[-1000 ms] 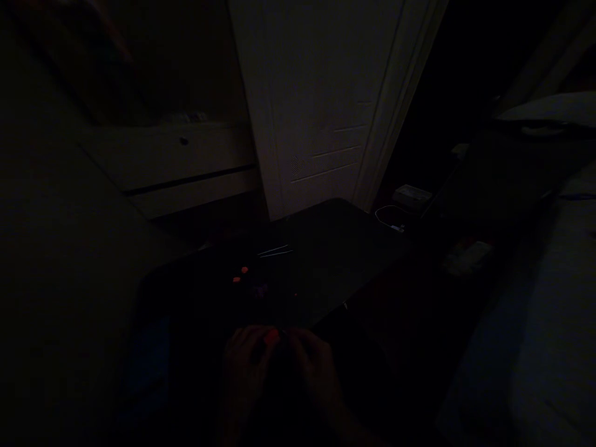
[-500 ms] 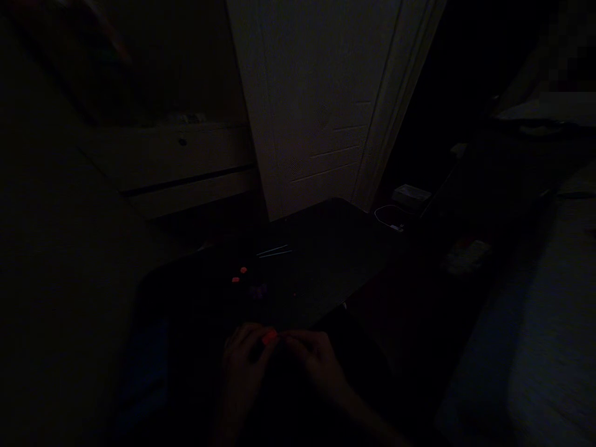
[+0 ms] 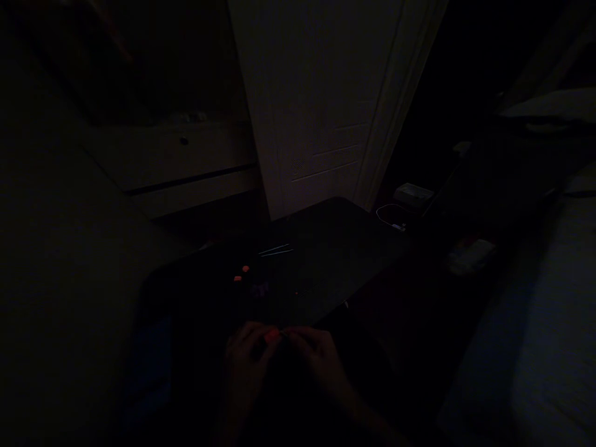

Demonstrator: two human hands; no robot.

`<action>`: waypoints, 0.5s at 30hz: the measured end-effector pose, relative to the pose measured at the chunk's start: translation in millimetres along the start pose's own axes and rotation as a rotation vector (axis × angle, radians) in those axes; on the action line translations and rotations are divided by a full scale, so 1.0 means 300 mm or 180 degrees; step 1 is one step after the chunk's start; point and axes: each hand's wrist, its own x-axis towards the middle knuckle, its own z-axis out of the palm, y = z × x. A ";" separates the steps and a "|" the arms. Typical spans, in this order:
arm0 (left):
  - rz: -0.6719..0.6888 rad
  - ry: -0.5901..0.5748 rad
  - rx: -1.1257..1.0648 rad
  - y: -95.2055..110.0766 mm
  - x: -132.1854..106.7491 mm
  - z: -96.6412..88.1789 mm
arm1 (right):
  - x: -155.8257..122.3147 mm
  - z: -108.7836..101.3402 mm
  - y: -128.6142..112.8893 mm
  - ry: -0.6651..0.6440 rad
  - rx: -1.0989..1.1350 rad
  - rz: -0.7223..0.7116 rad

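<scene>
In dim light, my left hand (image 3: 246,355) is closed, pinching a small glowing red-orange piece (image 3: 272,336) between thumb and fingers. Just right of it my right hand (image 3: 322,359) is closed too, its thumb and index finger pressed together on something thin whose tip points at the red-orange piece; its kind is too dark to name. Both hands are at the near edge of a dark table (image 3: 335,248). Beyond them lie two small orange pieces (image 3: 246,269) and a dim purplish cluster (image 3: 259,289).
Two thin, light sticks (image 3: 275,250) lie farther back on the table, and a tiny red speck (image 3: 297,292) sits nearer. Behind stand a pale door panel (image 3: 321,112) and a drawer unit (image 3: 186,155). A white cable (image 3: 386,214) and box (image 3: 413,194) are at right.
My right fingertips have drawn slightly away from the red-orange piece, so a small thin bit shows between the hands. The view has shifted slightly and looks darker.
</scene>
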 end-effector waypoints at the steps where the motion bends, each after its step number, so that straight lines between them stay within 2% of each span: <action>1: -0.0013 0.0001 0.0003 -0.001 -0.002 0.000 | 0.000 0.001 0.003 0.0068 -0.0015 -0.0034; 5: -0.0025 0.0037 0.0036 -0.004 -0.010 -0.004 | -0.007 0.010 0.014 0.0194 0.0028 -0.0218; 10: 0.0070 0.0039 0.0072 0.000 -0.011 -0.010 | -0.020 0.020 0.012 0.0228 0.0063 -0.0155; 15: 0.0113 -0.0024 0.0107 0.009 -0.001 -0.010 | -0.024 0.018 0.005 0.0000 0.0158 -0.0209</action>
